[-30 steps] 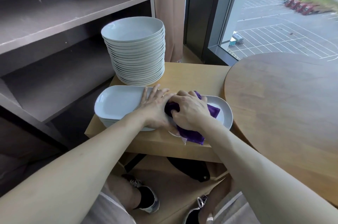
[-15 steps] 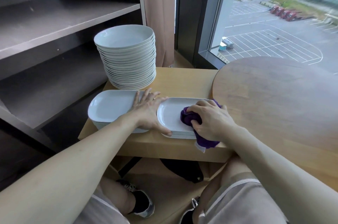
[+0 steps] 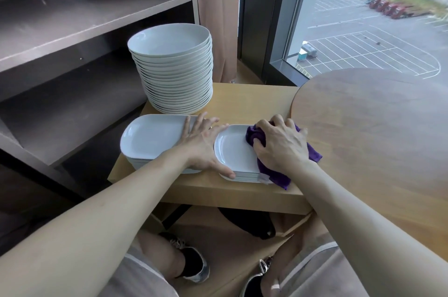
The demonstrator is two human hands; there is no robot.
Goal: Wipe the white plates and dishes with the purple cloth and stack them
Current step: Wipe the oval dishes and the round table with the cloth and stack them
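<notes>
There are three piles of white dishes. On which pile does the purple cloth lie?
The low oblong pile on the right: there the right hand grips the purple cloth. The left oblong pile and the tall round pile bear none.

Dark shelving (image 3: pixel 84 12) lines the left wall. A pale wooden bench (image 3: pixel 252 100) abuts a round wooden table (image 3: pixel 378 127). A beige curtain (image 3: pixel 215 5) hangs beside the window (image 3: pixel 363 17), which overlooks a daylit car park.

Place is looking like a restaurant or canteen back area: a tall stack of identical white bowls (image 3: pixel 173 71) and piles of white rectangular dishes (image 3: pixel 155 136) are sitting on a wooden surface (image 3: pixel 254 102) beside dark shelving (image 3: pixel 72 17). A round table (image 3: pixel 375 127) is standing by a large window (image 3: pixel 363 17).
</notes>
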